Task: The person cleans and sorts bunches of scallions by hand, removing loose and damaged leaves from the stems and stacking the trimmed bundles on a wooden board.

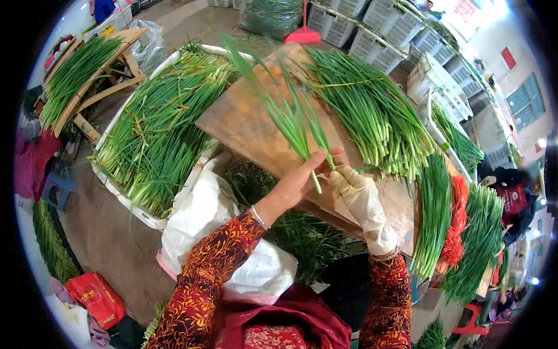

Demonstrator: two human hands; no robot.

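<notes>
My left hand, bare with a bangle at the wrist, is closed on a few long green stalks. Their pale ends stick out below the fingers and the leaves point up and away. Close beside it, my right hand, in a pale glove, has its fingers pinched at the base of a green stalk. Both hands are above a brown wooden board. On the board's far right side lies a large pile of green stalks, pale ends toward me.
Left of the board, a white crate holds loose stalks, with a white sack below. Red ties hang beside bundled stalks at right. Stacked crates stand behind. A person is at far right.
</notes>
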